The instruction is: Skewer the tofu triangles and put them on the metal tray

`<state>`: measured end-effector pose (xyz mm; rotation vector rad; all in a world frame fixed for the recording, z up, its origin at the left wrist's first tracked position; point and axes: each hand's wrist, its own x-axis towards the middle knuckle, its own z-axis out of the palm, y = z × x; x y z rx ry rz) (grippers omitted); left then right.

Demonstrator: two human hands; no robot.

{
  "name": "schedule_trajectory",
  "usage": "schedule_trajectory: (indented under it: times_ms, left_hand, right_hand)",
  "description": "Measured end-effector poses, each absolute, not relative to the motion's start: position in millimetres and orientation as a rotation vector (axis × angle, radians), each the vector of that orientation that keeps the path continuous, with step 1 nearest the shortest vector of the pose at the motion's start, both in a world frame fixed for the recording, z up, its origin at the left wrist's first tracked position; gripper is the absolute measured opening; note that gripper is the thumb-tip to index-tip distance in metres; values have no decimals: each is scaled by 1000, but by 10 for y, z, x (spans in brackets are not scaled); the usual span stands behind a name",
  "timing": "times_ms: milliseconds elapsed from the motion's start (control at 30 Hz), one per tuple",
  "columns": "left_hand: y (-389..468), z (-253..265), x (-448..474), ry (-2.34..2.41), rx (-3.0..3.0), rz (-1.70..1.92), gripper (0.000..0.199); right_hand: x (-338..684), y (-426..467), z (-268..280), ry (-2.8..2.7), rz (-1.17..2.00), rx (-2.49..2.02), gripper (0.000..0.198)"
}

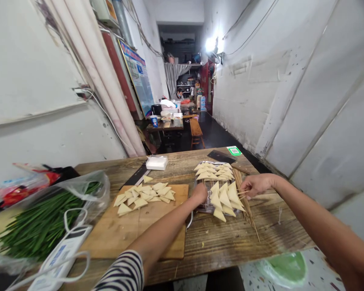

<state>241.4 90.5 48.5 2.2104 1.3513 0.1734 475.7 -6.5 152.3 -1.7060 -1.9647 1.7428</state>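
Note:
Pale triangular tofu pieces, threaded on skewers, lie over the near part of a clear plastic tray. More skewered triangles are in neat rows at its far end. My left hand is closed at the tray's left side, its fingertips hidden. On the other side, my right hand pinches thin bamboo skewers beside the triangles. Loose bamboo skewers lie in a bundle under and in front of that hand. Loose triangles are heaped on a wooden cutting board to the left.
A cleaver lies behind the tray, and a white box stands behind the board. Green chives in a plastic bag and a white power strip with cable occupy the left. A person sits far back.

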Motion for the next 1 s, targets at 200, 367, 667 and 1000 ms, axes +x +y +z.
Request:
schedule_trajectory:
  times_ms: [200, 367, 667, 1000]
  left_hand:
    - [1003, 553, 2333, 1290, 2225, 1, 22]
    - [1019, 740, 2204, 1285, 2240, -41, 24]
    - [976, 1223, 2138, 530, 1622, 138, 58]
    - [536, 984, 2216, 377, 1029, 4, 48]
  right_hand:
    - [4573, 325, 1546, -2124, 1937, -1662, 34]
    - [4511, 657, 1600, -2273, 1981, -1628, 35]
    - [4398, 673, 1784, -2457, 2040, -1369, 23]
    - [4434, 693, 1652, -2369, 1940, -1559, 23]
